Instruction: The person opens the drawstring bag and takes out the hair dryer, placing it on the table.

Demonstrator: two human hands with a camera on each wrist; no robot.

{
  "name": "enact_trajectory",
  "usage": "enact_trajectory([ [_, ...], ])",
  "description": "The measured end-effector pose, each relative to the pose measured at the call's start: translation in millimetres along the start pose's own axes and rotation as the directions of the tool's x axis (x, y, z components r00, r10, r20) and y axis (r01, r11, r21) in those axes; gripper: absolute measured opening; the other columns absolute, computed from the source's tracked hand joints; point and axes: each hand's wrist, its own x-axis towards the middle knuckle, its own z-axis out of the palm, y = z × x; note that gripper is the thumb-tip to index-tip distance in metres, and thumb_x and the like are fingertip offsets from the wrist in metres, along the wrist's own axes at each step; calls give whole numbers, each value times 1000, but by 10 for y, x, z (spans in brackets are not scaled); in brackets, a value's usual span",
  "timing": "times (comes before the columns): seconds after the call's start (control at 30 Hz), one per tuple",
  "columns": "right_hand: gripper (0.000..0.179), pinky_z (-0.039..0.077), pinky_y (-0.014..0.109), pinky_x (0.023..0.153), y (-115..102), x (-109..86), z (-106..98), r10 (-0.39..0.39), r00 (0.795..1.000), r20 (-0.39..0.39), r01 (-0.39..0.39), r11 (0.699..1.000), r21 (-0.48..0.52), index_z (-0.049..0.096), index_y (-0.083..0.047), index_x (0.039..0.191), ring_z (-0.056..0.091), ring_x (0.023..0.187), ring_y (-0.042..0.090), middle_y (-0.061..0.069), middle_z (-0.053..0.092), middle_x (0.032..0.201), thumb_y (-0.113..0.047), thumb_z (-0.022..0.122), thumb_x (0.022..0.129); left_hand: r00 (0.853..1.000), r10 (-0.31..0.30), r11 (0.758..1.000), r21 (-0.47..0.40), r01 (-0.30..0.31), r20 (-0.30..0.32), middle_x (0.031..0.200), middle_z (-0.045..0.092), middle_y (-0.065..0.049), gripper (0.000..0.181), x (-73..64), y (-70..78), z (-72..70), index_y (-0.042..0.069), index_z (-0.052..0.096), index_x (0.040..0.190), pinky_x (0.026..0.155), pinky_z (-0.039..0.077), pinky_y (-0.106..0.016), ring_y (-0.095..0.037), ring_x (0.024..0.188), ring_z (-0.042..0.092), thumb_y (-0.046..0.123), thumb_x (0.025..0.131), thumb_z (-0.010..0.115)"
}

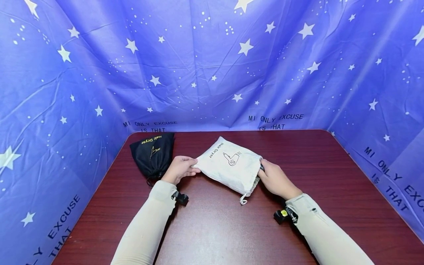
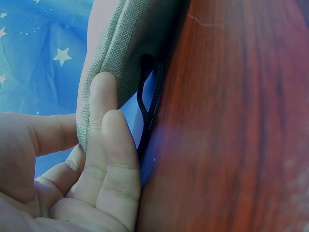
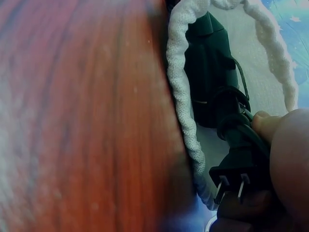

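Observation:
A white drawstring bag (image 1: 212, 169) with "Hair Dryer" lettering and a dryer drawing lies tilted over the table's middle. My left hand (image 1: 181, 168) pinches its closed left corner between thumb and fingers. At the bag's right end the gathered mouth (image 3: 181, 96) gapes wide. Inside it, in the right wrist view, sits a black hair dryer (image 3: 207, 72) with its cord (image 3: 234, 118) wound about it. My right hand (image 1: 278, 178) reaches to the mouth and grips the cord by its two-pin plug (image 3: 236, 169). Most of the dryer is hidden by the cloth in the head view.
A black drawstring bag (image 1: 155, 154), also lettered "Hair Dryer", lies at the table's back left, just behind my left hand. Its black drawstring (image 2: 142, 96) shows in the left wrist view. A blue starry curtain (image 1: 198, 66) surrounds the dark red table (image 1: 225, 232).

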Motion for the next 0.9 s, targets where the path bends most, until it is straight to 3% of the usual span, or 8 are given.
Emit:
enact_trajectory([
  [0.4, 35, 51, 56, 100, 21, -3, -31, 5, 1000, 3, -4, 1000, -3, 59, 1, 130, 67, 116, 39, 21, 70, 120, -24, 51, 107, 1000, 7, 1000, -17, -7, -3, 78, 74, -10, 27, -25, 19, 2, -10, 63, 116, 62, 59, -23, -13, 68, 75, 14, 102, 64],
  [0.67, 18, 51, 49, 82, 40, 3, -43, 3, 1000, -3, -3, 1000, -6, 61, -6, 109, 62, 88, 27, 10, 65, 95, -23, 53, 106, 1000, 12, 1000, -23, -12, -10, 78, 74, -10, 28, -42, 27, 0, -10, 62, 117, 62, 59, -23, -13, 67, 75, 14, 102, 64],
  [0.9, 15, 45, 42, 74, 56, 10, -61, 14, 1000, 5, -14, 1000, 0, 57, -10, 99, 53, 79, 23, 4, 55, 83, -23, 54, 105, 1000, 11, 999, -38, -11, -7, 78, 75, -10, 27, -20, 10, -13, -10, 62, 116, 62, 59, -22, -13, 67, 75, 13, 101, 65],
])
